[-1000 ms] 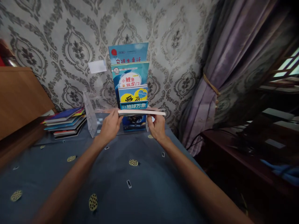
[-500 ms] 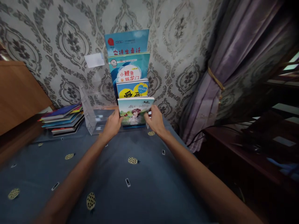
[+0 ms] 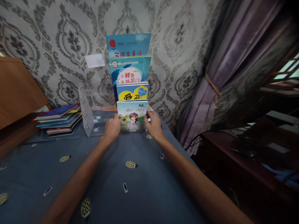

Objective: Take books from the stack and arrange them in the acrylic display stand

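Observation:
A picture book (image 3: 132, 116) with a cartoon child on its green cover stands in the front tier of a clear acrylic rack (image 3: 84, 116). Along its left edge, my left hand (image 3: 112, 127) is closed with the thumb at the cover. My right hand (image 3: 154, 125) grips the opposite edge, its fingers partly behind the book. Rising in steps behind it are a yellow-and-blue book (image 3: 133, 92), a teal book (image 3: 129, 69) and a taller blue book (image 3: 128, 45). Their lower parts are hidden.
Several books lie in a stack (image 3: 60, 119) left of the rack. A white label (image 3: 94, 60) tops the rack's left half. Patterned wallpaper (image 3: 179, 37) rises behind, a tied purple curtain (image 3: 198, 109) hangs right, and a dark red table (image 3: 233, 152) stands beyond the blue cloth (image 3: 149, 193).
The picture book has moved down and settled lower in the front tier, squarer to the rack. Both hands went down with it, and the view shifted slightly.

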{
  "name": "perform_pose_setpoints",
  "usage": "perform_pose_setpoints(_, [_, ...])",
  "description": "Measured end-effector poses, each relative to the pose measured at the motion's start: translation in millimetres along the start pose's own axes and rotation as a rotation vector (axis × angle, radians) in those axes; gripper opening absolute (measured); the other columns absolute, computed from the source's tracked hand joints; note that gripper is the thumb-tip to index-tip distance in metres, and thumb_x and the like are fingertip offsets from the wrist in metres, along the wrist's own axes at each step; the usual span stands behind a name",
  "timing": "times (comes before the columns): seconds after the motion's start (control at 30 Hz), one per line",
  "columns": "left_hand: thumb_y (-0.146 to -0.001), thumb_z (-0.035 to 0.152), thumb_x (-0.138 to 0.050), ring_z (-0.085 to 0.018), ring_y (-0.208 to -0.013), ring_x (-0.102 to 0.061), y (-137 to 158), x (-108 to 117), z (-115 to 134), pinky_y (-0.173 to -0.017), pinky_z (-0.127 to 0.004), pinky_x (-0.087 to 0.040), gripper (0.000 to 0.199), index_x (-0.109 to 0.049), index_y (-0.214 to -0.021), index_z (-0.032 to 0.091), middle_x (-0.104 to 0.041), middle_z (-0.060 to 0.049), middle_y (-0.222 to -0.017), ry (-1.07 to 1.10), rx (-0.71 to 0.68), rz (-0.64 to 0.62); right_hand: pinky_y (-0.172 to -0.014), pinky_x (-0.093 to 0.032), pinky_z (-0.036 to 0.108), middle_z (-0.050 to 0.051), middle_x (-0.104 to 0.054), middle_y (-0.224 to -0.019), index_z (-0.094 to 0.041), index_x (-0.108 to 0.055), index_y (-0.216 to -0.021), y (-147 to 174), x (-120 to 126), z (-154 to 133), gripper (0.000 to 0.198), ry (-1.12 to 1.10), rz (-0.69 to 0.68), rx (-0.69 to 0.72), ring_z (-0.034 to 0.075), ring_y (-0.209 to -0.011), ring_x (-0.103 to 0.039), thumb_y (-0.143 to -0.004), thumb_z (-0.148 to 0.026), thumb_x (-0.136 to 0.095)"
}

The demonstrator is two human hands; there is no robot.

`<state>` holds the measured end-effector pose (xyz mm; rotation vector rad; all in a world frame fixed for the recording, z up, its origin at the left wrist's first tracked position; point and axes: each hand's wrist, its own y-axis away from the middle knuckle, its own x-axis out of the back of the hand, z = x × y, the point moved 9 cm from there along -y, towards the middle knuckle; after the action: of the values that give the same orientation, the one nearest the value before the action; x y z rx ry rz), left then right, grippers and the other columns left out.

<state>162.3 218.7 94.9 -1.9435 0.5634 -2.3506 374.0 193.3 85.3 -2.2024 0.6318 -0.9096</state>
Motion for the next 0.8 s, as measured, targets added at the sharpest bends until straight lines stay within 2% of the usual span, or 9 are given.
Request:
perform_pose_setpoints(0.4, [-0.106,0.026,-0.034,-0.03,-0.094,-0.072,-0.9,-5.4,0.2,-0.075,-0.033,-0.047,0.028,-0.056,-0.118,0.012,-0.074,-0.018,-0.1,0.065,0.024,-0.011,-0.073,-0.053,0.04,0.012,-0.073,-0.094,-0.019,-0.07,-0.106,6.4,-3.6,11.6,0.032,-0.025,0.013,-0.056,0.027,-0.083,-0.066,-0.086,-0.029,-0.048])
perform_pose_setpoints(0.63, [-0.104,0.018,-0.034,-0.031,-0.097,-0.072,-0.6,-9.4,3.3,-0.08,-0.036,-0.049,0.029,-0.056,-0.12,0.01,-0.073,-0.02,-0.103,0.102,0.015,-0.025,-0.075,-0.056,0.043,0.015,-0.073,-0.097,-0.017,-0.071,-0.103,7.0,-0.4,14.4,0.031,-0.056,0.036,-0.089,0.029,-0.088,-0.068,-0.086,-0.029,-0.049])
perform_pose_setpoints(0.8, [-0.102,0.014,-0.037,-0.03,-0.097,-0.072,-1.6,-10.5,4.7,-0.083,-0.036,-0.05,0.026,-0.056,-0.119,0.01,-0.073,-0.021,-0.103,0.114,0.006,-0.027,-0.07,-0.058,0.04,0.013,-0.069,-0.099,-0.017,-0.072,-0.102,7.7,3.9,16.8,0.029,-0.059,0.069,-0.071,0.026,-0.084,-0.067,-0.087,-0.031,-0.051])
